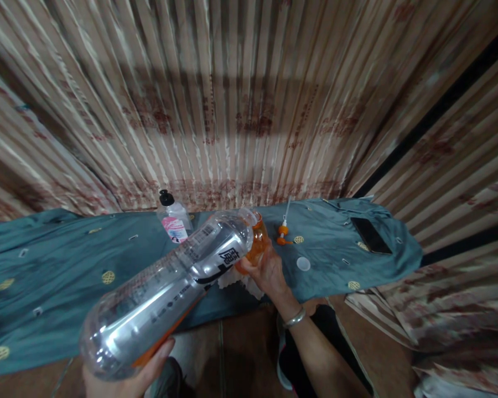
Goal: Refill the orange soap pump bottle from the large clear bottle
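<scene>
A large clear bottle (161,293) with a silver label lies tilted across the view, its base low on the left and its neck up on the right. Fingers of my left hand (128,376) are wrapped round its base end. My right hand (269,273) grips a small orange bottle (258,243), whose top is at the mouth of the large bottle. Whether the two mouths touch is hard to tell. Beneath the orange bottle is a whitish crumpled cloth or tissue (249,284), partly hidden. To the right lies an orange pump head (283,232) with a white tube.
A bottle with a black cap and pink label (173,221) stands at the back left of the teal cloth (124,237). Right of my right hand are a white round cap (303,263) and a dark phone (370,235). Pleated curtains (249,110) hang behind and at the right.
</scene>
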Motion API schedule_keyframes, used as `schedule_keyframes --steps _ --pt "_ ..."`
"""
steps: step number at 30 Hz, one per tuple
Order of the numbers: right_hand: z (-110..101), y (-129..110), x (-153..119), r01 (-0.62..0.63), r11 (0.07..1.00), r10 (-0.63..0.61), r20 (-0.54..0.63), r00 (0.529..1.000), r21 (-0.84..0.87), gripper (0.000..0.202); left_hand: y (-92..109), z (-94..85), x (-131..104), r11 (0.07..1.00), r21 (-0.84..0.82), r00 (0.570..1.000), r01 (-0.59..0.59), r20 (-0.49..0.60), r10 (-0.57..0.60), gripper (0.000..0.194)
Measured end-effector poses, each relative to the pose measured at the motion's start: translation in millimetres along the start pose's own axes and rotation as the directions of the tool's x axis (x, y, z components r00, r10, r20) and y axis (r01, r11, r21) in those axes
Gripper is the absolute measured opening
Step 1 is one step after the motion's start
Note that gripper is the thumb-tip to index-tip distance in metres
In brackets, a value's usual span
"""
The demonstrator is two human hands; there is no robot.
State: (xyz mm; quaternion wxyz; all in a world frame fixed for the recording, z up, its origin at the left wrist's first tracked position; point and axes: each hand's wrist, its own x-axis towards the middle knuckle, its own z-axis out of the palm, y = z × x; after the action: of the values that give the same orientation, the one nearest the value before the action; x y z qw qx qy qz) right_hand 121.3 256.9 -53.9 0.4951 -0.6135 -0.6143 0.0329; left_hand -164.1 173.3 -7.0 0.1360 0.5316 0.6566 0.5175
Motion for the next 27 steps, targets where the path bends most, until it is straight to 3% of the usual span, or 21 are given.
schedule_keyframes --steps 2,3,6,11,15,20,27 --pt "0 0 0 0.004 1.000 -0.004 0.004 1.000 0.008 0.058 -8 -3.6 1 0.996 -0.019 0.996 0.090 0.015 -0.090 0.100" --pt "-1 0 1 0.004 1.000 -0.004 0.006 1.000 0.010 0.058 -12 -5.6 2 0.993 -0.013 0.990 0.118 0.073 -0.117 0.100" --pt "-2 -2 2 -0.001 1.000 0.001 0.010 1.000 0.003 0.059 -15 -9.3 3 0.992 -0.026 0.987 0.124 0.105 -0.121 0.094" --pt "-3 -5 2 -0.015 1.000 0.015 0.013 1.000 0.021 0.060 8 -0.6 1 0.990 -0.067 0.991 0.123 0.062 -0.119 0.105" --pt "-4 -6 2 -0.046 0.999 0.046 0.027 0.999 0.005 0.055 25 8.9 1 0.988 -0.097 0.990 0.117 -0.061 -0.123 0.109" --pt "-5 -7 4 -0.065 0.998 0.064 0.033 0.997 0.028 0.052 30 9.8 3 0.993 -0.080 0.994 0.084 -0.057 -0.089 0.103" --pt "-5 -6 4 -0.062 0.997 0.062 0.024 0.998 0.037 0.057 42 12.2 5 0.980 -0.121 0.984 0.155 -0.073 -0.165 0.105"
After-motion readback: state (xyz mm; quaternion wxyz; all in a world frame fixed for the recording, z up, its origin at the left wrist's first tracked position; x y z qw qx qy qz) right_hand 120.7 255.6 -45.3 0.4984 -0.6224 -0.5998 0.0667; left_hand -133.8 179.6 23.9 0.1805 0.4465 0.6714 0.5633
